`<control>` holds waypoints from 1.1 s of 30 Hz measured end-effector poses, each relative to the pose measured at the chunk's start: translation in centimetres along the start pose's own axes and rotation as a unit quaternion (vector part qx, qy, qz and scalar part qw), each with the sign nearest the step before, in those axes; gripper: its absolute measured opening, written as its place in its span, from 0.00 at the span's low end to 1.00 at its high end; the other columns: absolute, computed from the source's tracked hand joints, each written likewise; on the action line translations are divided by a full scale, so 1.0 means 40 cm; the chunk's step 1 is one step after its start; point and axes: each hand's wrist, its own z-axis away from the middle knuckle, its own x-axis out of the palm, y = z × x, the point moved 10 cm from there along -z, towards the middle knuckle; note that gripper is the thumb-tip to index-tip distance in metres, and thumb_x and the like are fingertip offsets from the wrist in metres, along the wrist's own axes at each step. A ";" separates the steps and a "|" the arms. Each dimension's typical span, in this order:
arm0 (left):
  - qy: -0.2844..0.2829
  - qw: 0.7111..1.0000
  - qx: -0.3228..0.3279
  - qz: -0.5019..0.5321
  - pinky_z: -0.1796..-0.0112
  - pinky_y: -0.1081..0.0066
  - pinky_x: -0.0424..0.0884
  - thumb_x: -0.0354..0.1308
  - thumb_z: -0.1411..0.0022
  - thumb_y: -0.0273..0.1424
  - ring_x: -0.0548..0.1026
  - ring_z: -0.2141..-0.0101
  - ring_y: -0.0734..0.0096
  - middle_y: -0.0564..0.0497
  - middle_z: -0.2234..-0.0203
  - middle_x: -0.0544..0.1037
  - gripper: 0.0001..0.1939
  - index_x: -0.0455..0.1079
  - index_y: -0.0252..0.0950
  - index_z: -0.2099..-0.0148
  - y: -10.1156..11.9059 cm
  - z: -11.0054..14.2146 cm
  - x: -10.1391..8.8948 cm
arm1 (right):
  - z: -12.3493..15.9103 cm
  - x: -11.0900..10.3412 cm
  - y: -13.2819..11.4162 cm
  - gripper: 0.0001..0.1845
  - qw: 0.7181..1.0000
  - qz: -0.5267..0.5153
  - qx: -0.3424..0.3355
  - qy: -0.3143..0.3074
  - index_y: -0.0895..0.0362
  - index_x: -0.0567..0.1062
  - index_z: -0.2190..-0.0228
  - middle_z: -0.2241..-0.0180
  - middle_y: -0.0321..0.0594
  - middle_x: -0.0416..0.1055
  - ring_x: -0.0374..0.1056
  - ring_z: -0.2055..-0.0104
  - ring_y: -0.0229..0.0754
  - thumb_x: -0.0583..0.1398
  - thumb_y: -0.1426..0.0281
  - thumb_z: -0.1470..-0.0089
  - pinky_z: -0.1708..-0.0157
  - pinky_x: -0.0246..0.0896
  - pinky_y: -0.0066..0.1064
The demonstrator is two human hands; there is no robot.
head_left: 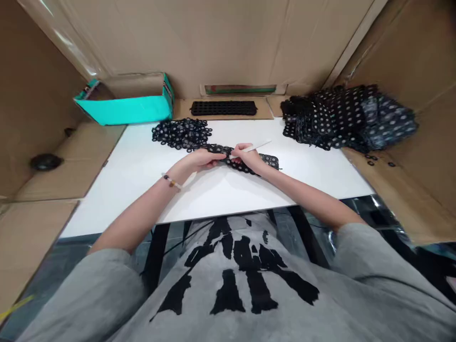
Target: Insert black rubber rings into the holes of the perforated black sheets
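Observation:
My left hand [203, 160] and my right hand [247, 159] both grip a black perforated rubber strip [269, 161] lying across the white table [221, 194]. The strip has white-rimmed round holes or rings, and my fingers hide its middle. My right hand also holds a slim white pointed stick [254, 148], its tip near the strip. Just behind my left hand lies a heap of loose black rings [181, 134]. A beaded bracelet [171, 181] circles my left wrist.
A large heap of black perforated sheets [342, 118] stands at the far right. A black perforated tray [223, 108] lies on cardboard behind the table, beside a teal cardboard box [124, 107]. Cardboard walls surround the table, and a few small black rings [374, 159] lie on the right-hand cardboard.

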 end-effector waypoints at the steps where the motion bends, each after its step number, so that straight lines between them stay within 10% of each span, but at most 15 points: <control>1: 0.010 1.000 0.000 0.003 0.79 0.71 0.48 0.71 0.44 0.40 0.57 0.83 0.77 0.52 0.86 0.64 0.25 0.65 0.35 0.83 -0.004 -0.002 -0.003 | 0.002 0.002 -0.002 0.12 1.000 0.007 -0.005 -0.001 0.55 0.67 0.83 0.83 0.33 0.72 0.67 0.77 0.35 0.60 0.73 0.51 0.75 0.59 0.24; 18: 0.100 0.987 -0.016 0.127 0.78 0.72 0.48 0.73 0.48 0.24 0.55 0.82 0.80 0.58 0.87 0.60 0.23 0.60 0.36 0.81 -0.002 0.020 -0.013 | 0.040 0.026 -0.058 0.10 0.968 0.214 -0.132 -0.012 0.55 0.71 0.77 0.74 0.37 0.76 0.70 0.68 0.41 0.58 0.66 0.46 0.67 0.59 0.30; 23: 0.040 0.989 -0.007 0.139 0.79 0.73 0.43 0.71 0.44 0.26 0.50 0.83 0.82 0.60 0.87 0.54 0.24 0.58 0.37 0.80 0.005 0.016 0.003 | 0.041 0.033 -0.065 0.10 0.959 0.241 -0.147 0.000 0.55 0.71 0.77 0.75 0.37 0.75 0.68 0.70 0.40 0.58 0.67 0.45 0.69 0.57 0.31; 27: 0.002 0.984 0.021 0.174 0.81 0.74 0.41 0.68 0.39 0.28 0.50 0.84 0.84 0.60 0.85 0.55 0.23 0.58 0.37 0.78 0.017 0.007 0.019 | 0.021 0.024 -0.050 0.11 0.978 0.178 -0.105 -0.030 0.56 0.72 0.78 0.77 0.36 0.73 0.67 0.73 0.38 0.61 0.67 0.45 0.70 0.58 0.29; 33: 0.103 0.980 0.072 0.155 0.82 0.75 0.47 0.71 0.43 0.30 0.56 0.83 0.81 0.58 0.84 0.60 0.20 0.60 0.37 0.75 0.029 0.005 -0.010 | -0.028 -0.082 -0.020 0.10 0.998 -0.048 0.021 0.030 0.56 0.72 0.76 0.75 0.34 0.73 0.69 0.75 0.33 0.62 0.70 0.43 0.77 0.59 0.22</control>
